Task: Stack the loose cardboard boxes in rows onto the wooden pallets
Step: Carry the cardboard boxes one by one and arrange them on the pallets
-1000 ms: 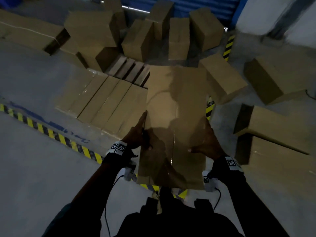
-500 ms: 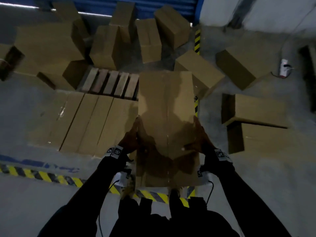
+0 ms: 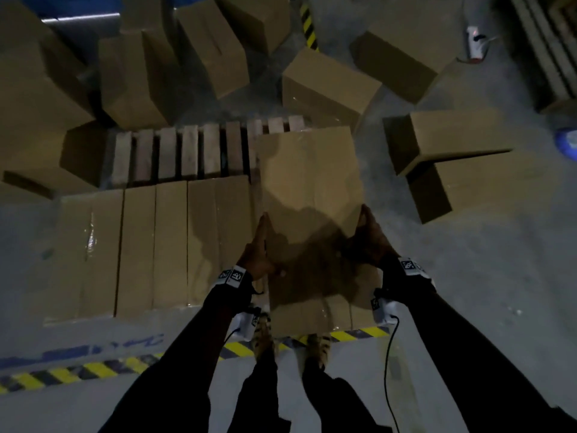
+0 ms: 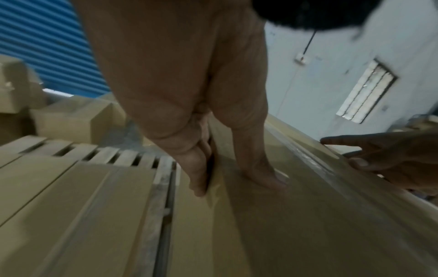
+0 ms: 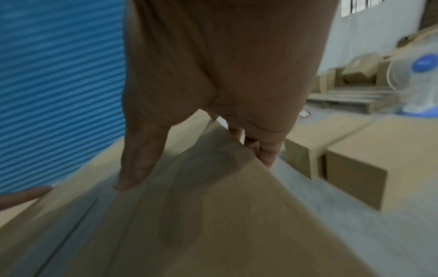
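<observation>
I hold a long cardboard box (image 3: 312,189) between both hands, at the right end of a row of boxes (image 3: 140,245) laid side by side on the wooden pallet (image 3: 187,154). My left hand (image 3: 259,248) grips its left edge, thumb on top and fingers down the side, as the left wrist view shows for the left hand (image 4: 234,185) on the box (image 4: 308,224). My right hand (image 3: 368,239) grips the right edge the same way; the right wrist view shows the right hand (image 5: 196,171) on the box (image 5: 213,224). Bare pallet slats (image 4: 113,155) show behind the row.
Loose boxes lie tumbled behind the pallet (image 3: 134,79) and on the floor to the right (image 3: 452,139). Yellow-black floor tape (image 3: 78,370) runs under my feet. A blue shutter (image 5: 59,84), a fan (image 5: 421,84) and spare pallets (image 3: 549,42) stand beyond.
I have stepped up to the pallet and carried the box forward and down, so it now sits alongside the row's right end. Both hands keep the same hold.
</observation>
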Action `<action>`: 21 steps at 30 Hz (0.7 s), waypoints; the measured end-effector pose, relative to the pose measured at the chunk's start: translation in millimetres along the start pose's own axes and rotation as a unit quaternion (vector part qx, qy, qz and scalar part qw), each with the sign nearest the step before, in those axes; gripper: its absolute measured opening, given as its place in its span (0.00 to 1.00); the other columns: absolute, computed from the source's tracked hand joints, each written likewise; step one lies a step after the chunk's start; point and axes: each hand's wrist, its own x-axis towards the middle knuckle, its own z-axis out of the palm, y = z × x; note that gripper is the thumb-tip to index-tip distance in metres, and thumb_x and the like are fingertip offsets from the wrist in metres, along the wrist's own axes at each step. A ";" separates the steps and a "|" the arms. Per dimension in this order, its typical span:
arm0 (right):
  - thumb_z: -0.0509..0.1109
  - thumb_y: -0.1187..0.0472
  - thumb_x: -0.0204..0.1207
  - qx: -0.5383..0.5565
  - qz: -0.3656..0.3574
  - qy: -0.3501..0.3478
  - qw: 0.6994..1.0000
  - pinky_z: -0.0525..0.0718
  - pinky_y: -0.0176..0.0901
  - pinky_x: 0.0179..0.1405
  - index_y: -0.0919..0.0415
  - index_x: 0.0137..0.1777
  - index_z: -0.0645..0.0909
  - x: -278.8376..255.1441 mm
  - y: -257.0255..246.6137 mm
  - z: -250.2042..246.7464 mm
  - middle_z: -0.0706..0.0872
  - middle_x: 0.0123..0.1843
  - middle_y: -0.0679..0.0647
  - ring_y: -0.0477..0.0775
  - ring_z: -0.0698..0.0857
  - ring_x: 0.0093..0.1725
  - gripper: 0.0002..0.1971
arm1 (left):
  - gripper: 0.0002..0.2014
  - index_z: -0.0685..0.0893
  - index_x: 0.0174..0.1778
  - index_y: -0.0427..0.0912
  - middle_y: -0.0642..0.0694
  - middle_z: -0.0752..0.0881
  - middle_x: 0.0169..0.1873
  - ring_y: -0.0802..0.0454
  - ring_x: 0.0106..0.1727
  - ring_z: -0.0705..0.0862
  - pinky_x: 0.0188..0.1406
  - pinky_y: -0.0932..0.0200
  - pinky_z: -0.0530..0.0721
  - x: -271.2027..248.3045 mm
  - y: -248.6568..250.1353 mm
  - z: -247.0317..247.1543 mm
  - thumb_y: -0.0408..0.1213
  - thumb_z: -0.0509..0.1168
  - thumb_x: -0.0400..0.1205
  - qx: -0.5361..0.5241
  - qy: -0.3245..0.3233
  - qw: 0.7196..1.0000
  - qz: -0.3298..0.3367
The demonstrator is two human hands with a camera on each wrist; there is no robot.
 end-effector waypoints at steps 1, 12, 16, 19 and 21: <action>0.87 0.46 0.55 -0.022 0.001 0.011 1.000 0.79 0.48 0.62 0.57 0.82 0.61 2.4 1.5 7.6 0.75 0.74 0.59 0.60 0.77 0.68 0.57 | 0.75 0.34 0.79 0.75 0.41 0.69 0.80 0.40 0.76 0.73 0.60 0.41 0.86 3.2 -7.5 2.5 0.26 0.85 0.59 -0.001 0.004 1.000 -0.011; 0.90 0.45 0.52 0.057 -0.019 -0.042 0.997 0.76 0.53 0.70 0.53 0.87 0.46 91.4 58.7 114.9 0.66 0.82 0.61 0.62 0.73 0.75 0.69 | 0.67 0.38 0.84 0.64 0.40 0.73 0.76 0.38 0.74 0.75 0.63 0.37 0.83 87.7 -118.1 25.3 0.31 0.80 0.61 -0.019 0.055 0.997 -0.046; 0.75 0.19 0.47 0.092 -0.105 -0.031 0.990 0.71 0.60 0.78 0.49 0.85 0.59 145.8 111.7 166.5 0.66 0.84 0.55 0.56 0.69 0.80 0.66 | 0.69 0.32 0.81 0.68 0.43 0.78 0.71 0.41 0.66 0.80 0.58 0.40 0.87 116.7 -155.7 38.2 0.37 0.81 0.60 -0.014 0.075 0.995 -0.058; 0.87 0.38 0.54 0.064 -0.067 0.008 0.996 0.62 0.62 0.81 0.52 0.87 0.46 151.5 96.1 186.9 0.56 0.87 0.54 0.58 0.58 0.84 0.68 | 0.62 0.31 0.82 0.63 0.52 0.75 0.68 0.51 0.58 0.81 0.50 0.55 0.86 147.0 -182.1 49.6 0.33 0.77 0.73 -0.010 0.094 0.994 -0.048; 0.89 0.42 0.53 0.066 -0.056 0.023 0.996 0.63 0.64 0.79 0.53 0.87 0.42 162.4 103.9 205.8 0.54 0.87 0.54 0.62 0.57 0.84 0.72 | 0.57 0.32 0.83 0.59 0.47 0.80 0.64 0.53 0.51 0.84 0.40 0.59 0.86 172.0 -199.8 56.5 0.31 0.74 0.77 0.001 0.103 0.994 -0.035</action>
